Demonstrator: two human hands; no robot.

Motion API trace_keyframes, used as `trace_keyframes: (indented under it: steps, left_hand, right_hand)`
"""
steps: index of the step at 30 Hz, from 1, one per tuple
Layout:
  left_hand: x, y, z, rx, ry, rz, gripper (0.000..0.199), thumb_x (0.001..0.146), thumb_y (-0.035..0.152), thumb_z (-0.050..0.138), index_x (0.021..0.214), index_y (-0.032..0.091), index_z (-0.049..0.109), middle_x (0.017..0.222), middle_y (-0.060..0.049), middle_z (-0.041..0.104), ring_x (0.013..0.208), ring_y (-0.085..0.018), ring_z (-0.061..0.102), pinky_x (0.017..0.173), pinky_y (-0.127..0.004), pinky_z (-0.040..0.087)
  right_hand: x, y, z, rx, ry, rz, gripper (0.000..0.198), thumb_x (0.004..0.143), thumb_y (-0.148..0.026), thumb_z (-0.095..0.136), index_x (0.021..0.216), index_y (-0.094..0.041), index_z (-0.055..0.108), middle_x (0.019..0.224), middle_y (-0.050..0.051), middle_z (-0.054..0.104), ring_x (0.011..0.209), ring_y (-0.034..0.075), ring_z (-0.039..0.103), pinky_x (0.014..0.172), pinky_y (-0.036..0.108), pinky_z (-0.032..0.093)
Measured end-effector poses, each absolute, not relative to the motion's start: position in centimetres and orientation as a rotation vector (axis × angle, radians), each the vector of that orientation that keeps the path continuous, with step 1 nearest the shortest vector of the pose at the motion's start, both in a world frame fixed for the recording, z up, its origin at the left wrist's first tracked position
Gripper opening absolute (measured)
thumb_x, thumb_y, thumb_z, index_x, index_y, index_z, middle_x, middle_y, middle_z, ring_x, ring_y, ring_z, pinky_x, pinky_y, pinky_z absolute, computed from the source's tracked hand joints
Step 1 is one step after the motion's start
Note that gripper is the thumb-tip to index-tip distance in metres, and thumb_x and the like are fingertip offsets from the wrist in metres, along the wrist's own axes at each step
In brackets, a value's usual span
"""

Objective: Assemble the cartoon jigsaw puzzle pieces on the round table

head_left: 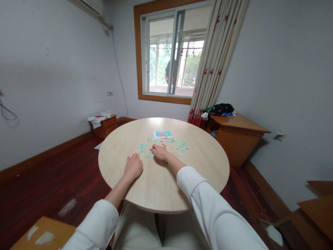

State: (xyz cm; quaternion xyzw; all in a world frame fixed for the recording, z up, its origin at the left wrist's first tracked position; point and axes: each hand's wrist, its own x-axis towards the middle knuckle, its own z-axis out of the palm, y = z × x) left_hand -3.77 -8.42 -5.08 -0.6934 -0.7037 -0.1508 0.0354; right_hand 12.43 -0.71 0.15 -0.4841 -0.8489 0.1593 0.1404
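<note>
Small turquoise jigsaw puzzle pieces (177, 142) lie scattered in a loose arc on the round wooden table (156, 187). My right hand (160, 152) is among them, with its thumb and fingers bent down at a pink puzzle piece (151, 149). The fingertips are partly hidden and seem to pinch that piece. To the left, my left hand (134, 165) rests on the tabletop with its fingers laid flat, close to the left cluster of pieces (142, 147) and holding nothing. Behind the pieces lies a colourful reference picture (163, 134).
A wooden desk (236, 139) with a heap of cloth (221, 109) stands at the right, beside a patterned curtain (212, 66). At the back left is a low cabinet (109, 125) with papers. Beyond the window (166, 55), a person is partly visible.
</note>
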Motion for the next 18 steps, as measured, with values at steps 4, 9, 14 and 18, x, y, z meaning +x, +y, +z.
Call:
trace_keyframes:
  steps: [4,9,14,18]
  left_hand:
    - [-3.7,-8.7,-4.8,-2.126,-2.145,-0.476,0.048,0.09,0.02,0.031,0.135,0.008,0.043,0.141,-0.022,0.046,0.132,-0.029,0.04,0.109,-0.05,0.023]
    - [-3.8,-9.0,-4.5,-2.151,-2.09,-0.477,0.047,0.092,0.02,0.03,0.135,0.018,0.047,0.136,-0.019,0.05,0.129,-0.029,0.043,0.107,-0.05,0.026]
    - [-3.8,-9.1,-4.4,-2.133,-2.117,-0.527,0.043,0.091,0.02,0.032,0.126,0.016,0.055,0.135,-0.019,0.052,0.127,-0.028,0.045,0.107,-0.048,0.026]
    - [-3.7,-9.2,-4.1,-2.156,-2.122,-0.588,0.037,0.089,0.016,0.032,0.115,0.013,0.059,0.13,-0.02,0.054,0.125,-0.029,0.046,0.106,-0.049,0.028]
  right_hand:
    - [11.4,-2.0,0.3,-1.292,-2.495,0.496,0.028,0.094,-0.025,0.029,0.097,-0.017,0.056,0.099,0.007,0.068,0.099,0.019,0.06,0.109,0.051,0.01]
    - [10.0,-2.9,0.2,-1.184,-2.517,0.562,0.024,0.094,-0.026,0.035,0.093,-0.019,0.058,0.092,0.004,0.068,0.097,0.016,0.06,0.109,0.046,0.016]
    - [10.1,-3.8,-0.6,-1.218,-2.416,0.549,0.032,0.094,-0.021,0.027,0.104,-0.018,0.057,0.106,0.007,0.067,0.106,0.017,0.058,0.105,0.044,0.023]
    - [11.5,-5.4,-1.6,-1.086,-2.547,0.443,0.039,0.092,-0.02,0.03,0.123,-0.021,0.054,0.134,0.008,0.056,0.129,0.019,0.043,0.111,0.047,0.014]
